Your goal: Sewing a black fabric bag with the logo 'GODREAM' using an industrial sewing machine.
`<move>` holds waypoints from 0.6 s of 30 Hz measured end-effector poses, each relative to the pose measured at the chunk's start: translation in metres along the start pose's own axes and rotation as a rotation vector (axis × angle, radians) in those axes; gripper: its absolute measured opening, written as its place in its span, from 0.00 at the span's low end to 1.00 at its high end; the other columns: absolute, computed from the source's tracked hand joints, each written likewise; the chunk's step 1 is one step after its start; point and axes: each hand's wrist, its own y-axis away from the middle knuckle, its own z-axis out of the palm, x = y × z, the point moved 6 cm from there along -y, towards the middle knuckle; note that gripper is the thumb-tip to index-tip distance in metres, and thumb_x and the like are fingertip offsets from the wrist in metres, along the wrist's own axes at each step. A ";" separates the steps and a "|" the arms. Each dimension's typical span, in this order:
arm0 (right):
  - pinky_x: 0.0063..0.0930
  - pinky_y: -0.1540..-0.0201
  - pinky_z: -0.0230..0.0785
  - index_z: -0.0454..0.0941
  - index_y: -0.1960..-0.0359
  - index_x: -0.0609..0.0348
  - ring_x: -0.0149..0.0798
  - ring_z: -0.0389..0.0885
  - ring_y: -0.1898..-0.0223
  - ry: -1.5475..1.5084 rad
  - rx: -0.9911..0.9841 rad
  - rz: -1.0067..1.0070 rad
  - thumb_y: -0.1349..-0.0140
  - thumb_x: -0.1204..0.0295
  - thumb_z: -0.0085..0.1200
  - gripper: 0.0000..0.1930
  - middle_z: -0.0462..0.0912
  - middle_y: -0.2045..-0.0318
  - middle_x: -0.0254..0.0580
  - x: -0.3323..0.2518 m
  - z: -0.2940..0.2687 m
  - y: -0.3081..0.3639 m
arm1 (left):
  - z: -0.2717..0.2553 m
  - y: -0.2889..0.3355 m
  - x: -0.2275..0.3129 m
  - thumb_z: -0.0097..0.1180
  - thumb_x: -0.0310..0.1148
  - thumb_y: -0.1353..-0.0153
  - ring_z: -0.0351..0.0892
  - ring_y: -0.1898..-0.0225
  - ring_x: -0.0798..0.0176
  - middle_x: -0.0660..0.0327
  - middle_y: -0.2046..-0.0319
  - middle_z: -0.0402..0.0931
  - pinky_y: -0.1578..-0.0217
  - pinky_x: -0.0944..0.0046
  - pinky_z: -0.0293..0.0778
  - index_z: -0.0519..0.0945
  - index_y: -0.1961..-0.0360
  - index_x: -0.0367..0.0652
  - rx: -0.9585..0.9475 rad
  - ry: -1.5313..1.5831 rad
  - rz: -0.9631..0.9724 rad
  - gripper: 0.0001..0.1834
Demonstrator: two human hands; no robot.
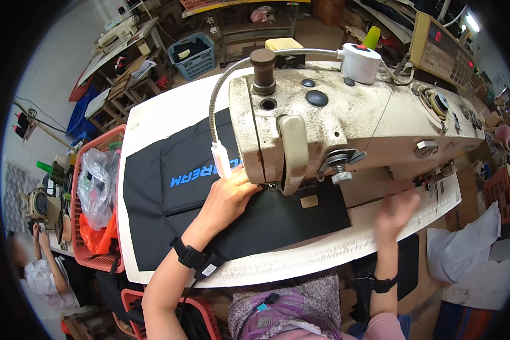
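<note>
A black fabric panel [153, 226] with blue printed lettering and a stitched seam lies across the white sewing table [170, 116]. Above it stands the worn cream head of a sewing machine [334, 113]. My left hand [226, 195] rests on the fabric beside the needle area, fingers stretched toward the presser foot; the machine head partly hides the fingertips. Over the table's right part, apart from the fabric, my right hand [398, 209] is smeared by motion, so its fingers cannot be read. A small tan patch [309, 201] sits on the fabric between my hands.
A flexible lamp [220, 158] hangs beside my left hand. At the left stands a red basket [96, 258] with plastic bags. A control panel [442, 51] rises at the far right, above a white sack [462, 241]. Another person [48, 272] works at the far left.
</note>
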 end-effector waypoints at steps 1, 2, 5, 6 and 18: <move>0.46 0.37 0.59 0.72 0.42 0.60 0.51 0.68 0.40 0.168 0.086 0.009 0.45 0.79 0.58 0.25 0.73 0.44 0.46 0.002 -0.014 -0.012 | -0.001 0.000 0.000 0.61 0.22 0.47 0.77 0.50 0.46 0.56 0.60 0.79 0.55 0.53 0.77 0.83 0.62 0.42 -0.001 -0.004 -0.008 0.11; 0.45 0.36 0.57 0.71 0.40 0.61 0.51 0.67 0.39 0.336 0.172 0.018 0.42 0.77 0.58 0.26 0.72 0.42 0.46 0.003 -0.026 -0.024 | -0.002 0.000 -0.001 0.61 0.22 0.47 0.77 0.50 0.47 0.56 0.60 0.79 0.55 0.54 0.77 0.83 0.62 0.42 -0.009 -0.002 -0.029 0.10; 0.45 0.34 0.54 0.70 0.39 0.60 0.49 0.66 0.37 0.500 0.165 -0.085 0.40 0.75 0.57 0.25 0.71 0.39 0.47 0.021 -0.031 -0.025 | -0.002 0.004 -0.004 0.61 0.23 0.46 0.77 0.50 0.48 0.56 0.59 0.79 0.56 0.55 0.78 0.82 0.62 0.42 -0.034 0.008 -0.055 0.09; 0.44 0.33 0.52 0.70 0.39 0.60 0.48 0.66 0.37 0.508 0.178 -0.081 0.40 0.75 0.56 0.25 0.70 0.38 0.47 0.014 -0.030 -0.026 | -0.001 0.006 -0.007 0.61 0.23 0.46 0.77 0.50 0.48 0.56 0.59 0.79 0.56 0.55 0.78 0.82 0.61 0.42 -0.045 0.008 -0.071 0.10; 0.46 0.33 0.48 0.67 0.35 0.56 0.51 0.66 0.38 0.559 0.222 0.070 0.44 0.75 0.58 0.31 0.67 0.37 0.48 0.036 -0.038 -0.027 | -0.002 0.002 -0.005 0.60 0.21 0.47 0.78 0.52 0.48 0.56 0.60 0.79 0.57 0.54 0.78 0.82 0.64 0.41 0.007 -0.018 -0.014 0.09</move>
